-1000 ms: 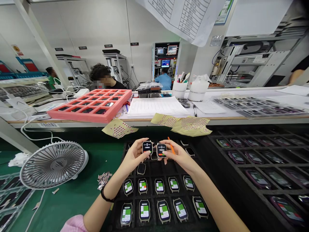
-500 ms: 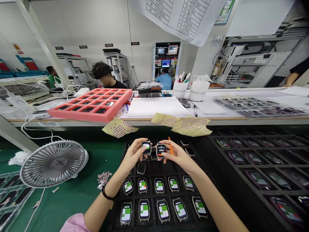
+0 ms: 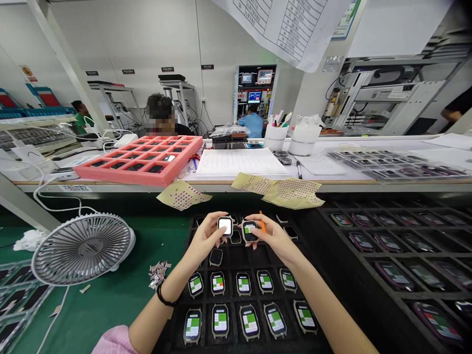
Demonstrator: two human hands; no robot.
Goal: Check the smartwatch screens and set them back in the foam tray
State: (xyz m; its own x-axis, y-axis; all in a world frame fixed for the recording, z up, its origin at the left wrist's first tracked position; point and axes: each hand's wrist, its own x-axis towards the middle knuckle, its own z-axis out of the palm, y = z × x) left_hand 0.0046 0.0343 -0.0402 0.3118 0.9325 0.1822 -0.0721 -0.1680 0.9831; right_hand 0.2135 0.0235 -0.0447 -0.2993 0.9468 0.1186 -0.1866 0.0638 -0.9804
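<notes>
My left hand (image 3: 207,235) is closed around a smartwatch body (image 3: 225,224) whose screen glows plain white, with the thumb on the glass. In my right hand (image 3: 266,231) is a second smartwatch (image 3: 250,227), its screen dark with green and white blocks, the thumb resting on it. An orange stick (image 3: 262,221) also sticks up between the right fingers. Both watches are held above a black foam tray (image 3: 236,256). Several strapless watches lie in its pockets, the near rows lit green and white, such as one watch (image 3: 220,320); those farther back have dark screens.
A grey fan (image 3: 86,248) stands left on the green mat, near small scraps (image 3: 158,274). Another dark tray (image 3: 368,260) of watches is at right. The shelf ahead carries a pink foam tray (image 3: 162,174), papers (image 3: 239,162) and a pen cup (image 3: 275,135). Yellow sticker sheets (image 3: 184,194) hang from its edge.
The left watch's screen has turned from a mixed display to white. The right watch's screen has gone from dark text with an orange bar to green and white blocks. Both hands barely moved.
</notes>
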